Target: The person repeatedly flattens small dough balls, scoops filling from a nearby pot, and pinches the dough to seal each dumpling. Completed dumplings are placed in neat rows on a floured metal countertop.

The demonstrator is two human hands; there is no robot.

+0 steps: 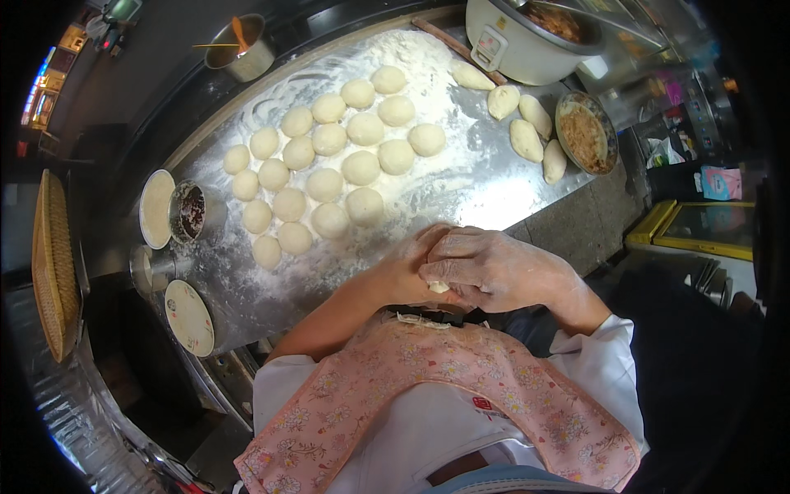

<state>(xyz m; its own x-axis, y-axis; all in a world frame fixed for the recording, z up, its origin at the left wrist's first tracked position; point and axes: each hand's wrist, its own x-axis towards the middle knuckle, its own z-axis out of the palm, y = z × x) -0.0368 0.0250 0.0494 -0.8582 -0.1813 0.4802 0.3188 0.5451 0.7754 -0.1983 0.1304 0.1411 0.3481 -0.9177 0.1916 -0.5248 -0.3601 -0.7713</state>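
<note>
My left hand (412, 268) and my right hand (494, 265) are cupped together in front of my apron, the right lying over the left. Between them is a small piece of pale dough (439, 286), mostly hidden by my floury fingers. Beyond my hands, several round dough balls (361, 168) lie in rough rows on the steel worktable (247, 309), which is dusted with flour (407, 55). At the table's right end are several elongated filled dough pieces (526, 141). Beside them stands a bowl of brownish filling (583, 139).
A white electric cooker (518, 52) and a wooden rolling pin (453, 46) are at the far right. Leftward stand a metal pot (244, 58), a white bowl (157, 210), a metal container of dark filling (188, 213), and a plate (189, 318). A woven tray (55, 265) leans farther left.
</note>
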